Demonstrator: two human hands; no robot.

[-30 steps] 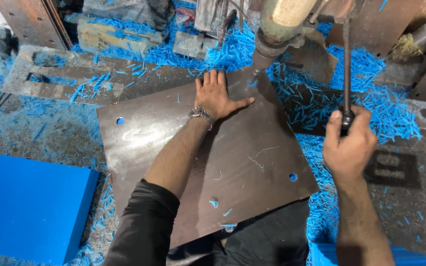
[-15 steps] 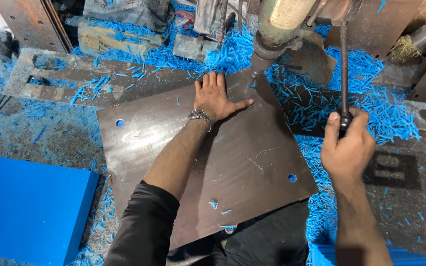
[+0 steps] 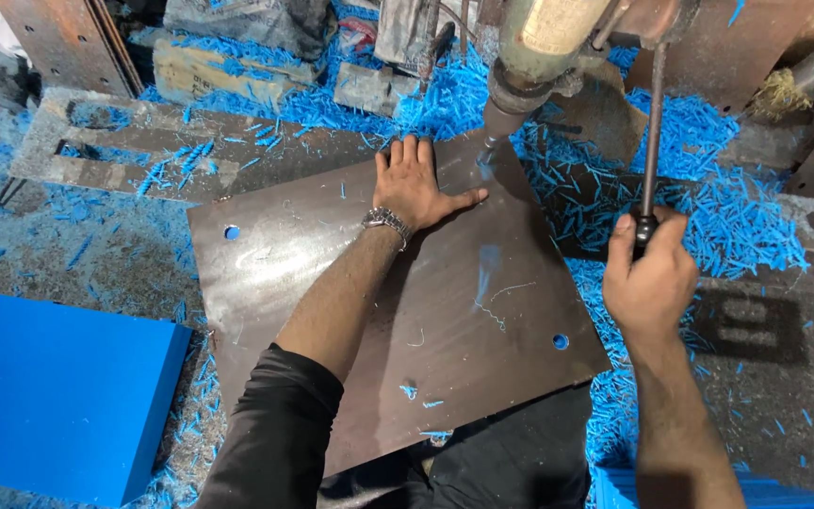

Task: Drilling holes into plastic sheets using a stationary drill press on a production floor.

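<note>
1. A dark square metal plate (image 3: 379, 311) is being kept flat on the counter (image 3: 96, 273), turned so one corner sits under the drill head (image 3: 544, 47) at 12 o'clock.
2. The left hand (image 3: 416, 184) is being pressed palm-down on the plate, fingers spread and released, grasping nothing; a wristwatch (image 3: 385, 221) is being worn. The hand is being kept just at 9 o'clock of the drill bit (image 3: 488, 151), judged to be stopping the plate from spinning or shifting.
3. The right hand (image 3: 650, 273) is being clenched around the knob end of the feed lever (image 3: 652, 132), at 3 o'clock of the plate; the lever is being held nearly upright.
4. The bit is being held at the plate's far corner; whether contact is being made cannot be told.
5. Two finished holes are being shown: a left hole (image 3: 231, 232) at 9 o'clock and a right hole (image 3: 560, 341) at 4 o'clock.
6. Blue shavings (image 3: 708, 217) are being left scattered around the drill. A blue block (image 3: 58, 396) is being left at 8 o'clock, apart from the plate.
</note>
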